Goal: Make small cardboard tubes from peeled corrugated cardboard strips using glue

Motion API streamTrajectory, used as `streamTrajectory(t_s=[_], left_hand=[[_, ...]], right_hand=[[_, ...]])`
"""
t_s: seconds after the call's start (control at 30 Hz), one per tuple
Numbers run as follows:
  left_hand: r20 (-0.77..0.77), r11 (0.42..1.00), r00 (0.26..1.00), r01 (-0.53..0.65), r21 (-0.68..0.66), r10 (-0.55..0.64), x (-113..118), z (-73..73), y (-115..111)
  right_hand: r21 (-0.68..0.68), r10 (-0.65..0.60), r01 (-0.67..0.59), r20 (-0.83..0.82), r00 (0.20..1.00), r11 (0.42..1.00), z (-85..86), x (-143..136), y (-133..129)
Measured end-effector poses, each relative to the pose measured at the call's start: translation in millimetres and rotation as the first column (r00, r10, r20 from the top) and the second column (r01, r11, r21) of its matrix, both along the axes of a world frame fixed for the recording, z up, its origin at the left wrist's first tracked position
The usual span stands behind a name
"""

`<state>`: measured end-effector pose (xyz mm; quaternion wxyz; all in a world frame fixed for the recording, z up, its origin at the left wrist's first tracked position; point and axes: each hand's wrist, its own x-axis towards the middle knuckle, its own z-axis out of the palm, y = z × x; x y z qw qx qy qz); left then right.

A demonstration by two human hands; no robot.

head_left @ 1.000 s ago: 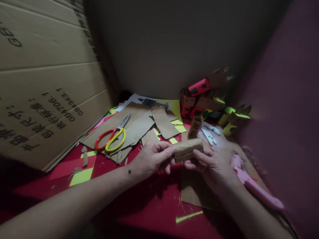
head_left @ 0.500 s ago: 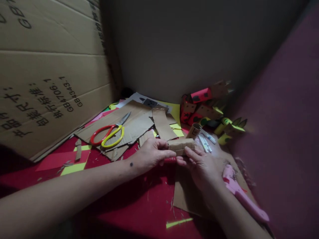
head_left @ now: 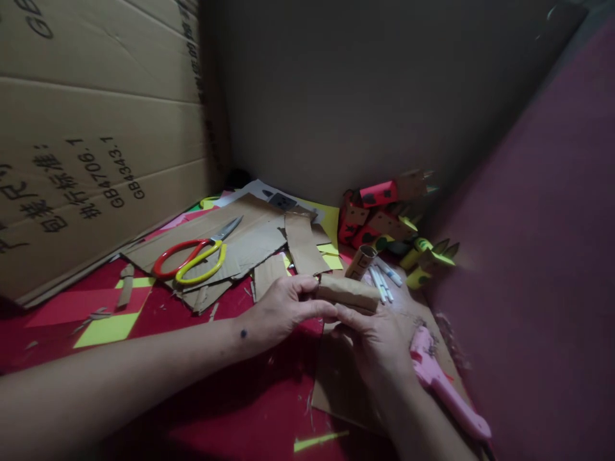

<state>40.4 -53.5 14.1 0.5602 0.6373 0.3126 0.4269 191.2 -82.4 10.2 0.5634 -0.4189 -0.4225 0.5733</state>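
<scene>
Both hands grip a cardboard roll low over the table: the left hand pinches its near-left end between thumb and fingers, the right hand closes on it from below and the right, fingertips pressed to its underside. The roll lies tilted, its right end a little lower, just above a cardboard sheet that sits under the right hand. Just beside the right wrist lies a pink tool, handle pointing toward the near right corner. Beyond the roll stands a small tube, leaning, with white markers next to it. To the left, scissors with red and yellow handles rest on a pile of cardboard scraps. At the back right, red and yellow paper figures crowd against the wall. A big printed carton stands along the left edge
</scene>
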Motion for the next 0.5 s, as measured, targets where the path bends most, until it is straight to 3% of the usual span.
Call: streamTrajectory(t_s=[0.13,0.33,0.5], left_hand=[[0.075,0.999,0.997,0.031,-0.025,-0.029,-3,-1.4,4],[0.062,1.000,0.998,-0.007,-0.001,0.007,-6,-7.7,11],[0.079,0.996,0.997,0.018,-0.085,-0.011,-2,-13.7,9]], right_hand=[[0.016,0.026,-0.026,0.033,0.999,1.000,-0.3,0,0],[0.047,-0.092,0.088,0.107,0.990,0.995,-3.7,2,-1],[0.071,-0.022,0.016,0.079,0.997,0.997,-5.1,-3,-3]])
